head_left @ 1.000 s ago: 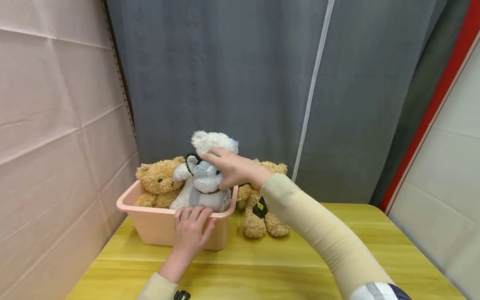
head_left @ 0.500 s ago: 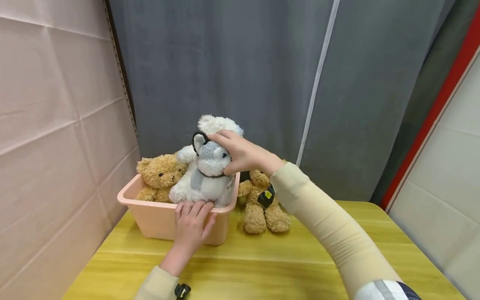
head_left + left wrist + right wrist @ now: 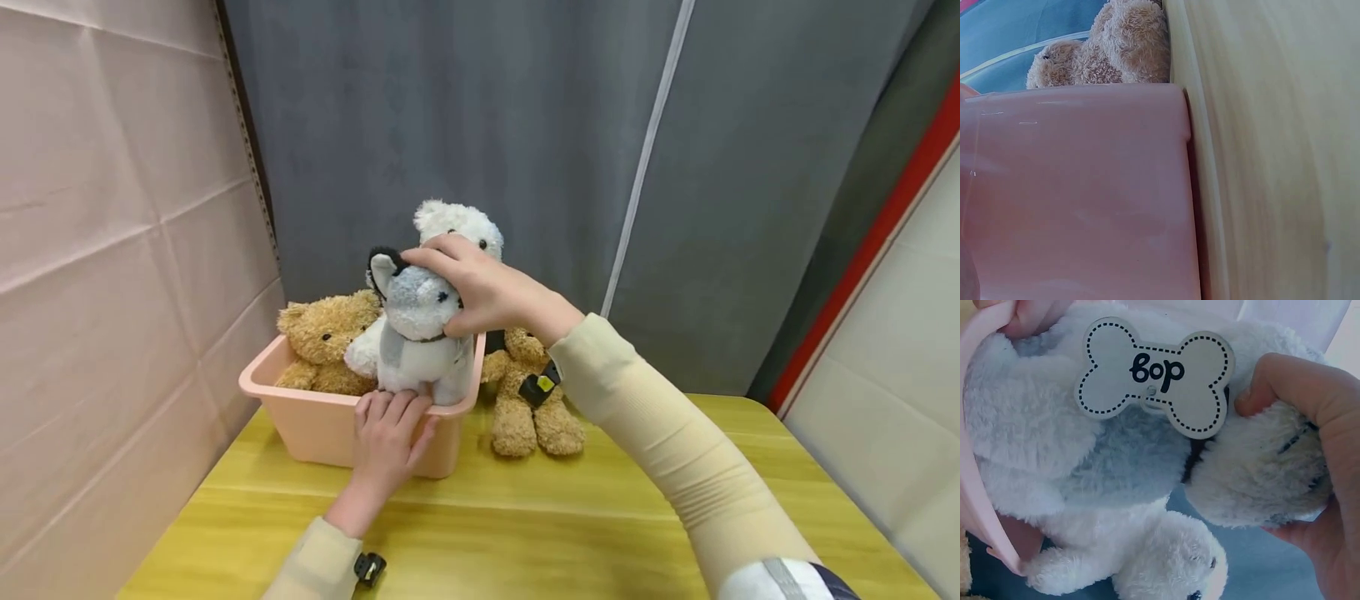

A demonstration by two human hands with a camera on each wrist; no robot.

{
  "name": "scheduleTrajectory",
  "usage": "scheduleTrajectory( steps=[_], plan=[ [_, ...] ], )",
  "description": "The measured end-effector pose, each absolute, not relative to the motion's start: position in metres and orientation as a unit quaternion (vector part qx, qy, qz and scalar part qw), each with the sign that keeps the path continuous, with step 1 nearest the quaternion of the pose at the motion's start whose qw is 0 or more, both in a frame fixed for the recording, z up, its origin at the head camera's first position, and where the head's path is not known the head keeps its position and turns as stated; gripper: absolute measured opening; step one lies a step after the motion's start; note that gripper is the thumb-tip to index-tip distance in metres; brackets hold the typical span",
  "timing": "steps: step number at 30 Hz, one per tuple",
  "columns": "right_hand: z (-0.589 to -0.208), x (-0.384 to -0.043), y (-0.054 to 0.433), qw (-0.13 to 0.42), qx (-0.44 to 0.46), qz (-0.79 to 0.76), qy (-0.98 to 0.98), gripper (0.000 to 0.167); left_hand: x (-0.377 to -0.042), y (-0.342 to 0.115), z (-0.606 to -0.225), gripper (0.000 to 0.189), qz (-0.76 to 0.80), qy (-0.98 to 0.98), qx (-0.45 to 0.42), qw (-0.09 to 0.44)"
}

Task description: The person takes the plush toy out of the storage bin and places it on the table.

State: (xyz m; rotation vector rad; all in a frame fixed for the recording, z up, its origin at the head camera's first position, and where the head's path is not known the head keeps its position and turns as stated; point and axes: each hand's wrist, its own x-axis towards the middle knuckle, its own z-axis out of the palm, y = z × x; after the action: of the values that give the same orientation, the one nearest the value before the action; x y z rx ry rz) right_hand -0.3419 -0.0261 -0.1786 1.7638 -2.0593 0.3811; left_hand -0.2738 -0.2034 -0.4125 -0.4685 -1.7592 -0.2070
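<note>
My right hand grips a grey and white plush dog by its head. The dog stands upright inside the right end of a pink plastic bin. In the right wrist view, a bone-shaped tag reading "dog" hangs at its neck. My left hand holds the bin's front rim, fingers hooked over the edge. Behind the dog rises a white teddy bear, partly hidden by my right hand. A tan teddy bear sits at the bin's left end.
Another tan teddy bear sits on the wooden table just right of the bin, partly behind my right wrist. A grey curtain hangs at the back. Pale fabric walls enclose both sides.
My right hand has raised the plush dog, so more of its body shows above the rim. The white bear has shifted up and right, its eyes now visible. My left hand stays on the rim.
</note>
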Motion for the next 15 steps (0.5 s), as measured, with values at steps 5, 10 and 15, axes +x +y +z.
scheduleTrajectory(
  steps=[5,10,15],
  plan=[
    [-0.176,-0.33,-0.028,0.241,0.642,0.108,-0.72,0.089,-0.274,-0.204,-0.41,0.035,-0.09,-0.761,-0.199,0.611],
    [-0.184,-0.31,-0.039,0.307,0.669,0.069,-0.673,0.089,-0.27,-0.207,-0.411,0.034,-0.079,-0.757,-0.2,0.617],
    [-0.195,-0.301,-0.056,0.358,0.695,0.06,-0.62,0.082,-0.264,-0.214,-0.413,0.033,-0.074,-0.772,-0.189,0.603]
  ],
)
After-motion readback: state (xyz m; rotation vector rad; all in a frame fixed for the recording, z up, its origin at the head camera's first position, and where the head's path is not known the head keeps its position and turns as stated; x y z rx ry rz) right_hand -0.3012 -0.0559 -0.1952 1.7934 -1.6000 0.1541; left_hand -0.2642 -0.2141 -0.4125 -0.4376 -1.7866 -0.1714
